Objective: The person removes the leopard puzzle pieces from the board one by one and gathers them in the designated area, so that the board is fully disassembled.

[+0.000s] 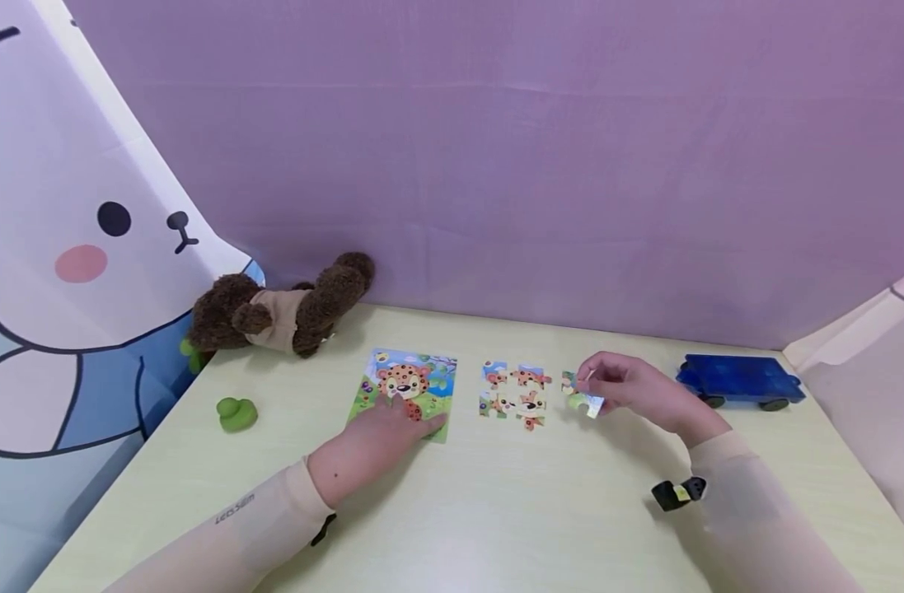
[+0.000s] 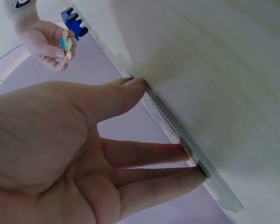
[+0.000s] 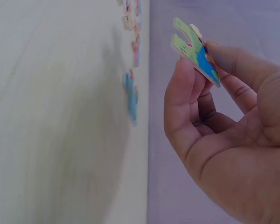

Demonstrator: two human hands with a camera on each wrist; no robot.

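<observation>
My left hand [image 1: 377, 441] rests on a leopard picture board [image 1: 438, 387], fingertips and thumb touching its face. In the left wrist view the fingers [image 2: 144, 154] look fairly straight against the thin board [image 2: 177, 135]. To the right, my right hand [image 1: 625, 391] pinches a jigsaw piece [image 1: 587, 405] between thumb and fingers, raised above the table. The right wrist view shows that jigsaw piece [image 3: 196, 51] as green and blue with a notch. Between the hands lie several leopard jigsaw pieces [image 1: 531, 377], set close together. Another loose piece [image 1: 569, 380] is partly hidden by the held one.
A blue toy wagon [image 1: 741, 379] stands at the right, beyond the right forearm. A brown teddy bear [image 1: 277, 317] lies at the back left, with a green rubber duck [image 1: 236, 414] nearer. A purple cloth wall [image 1: 496, 165] rises behind the table [image 1: 459, 527].
</observation>
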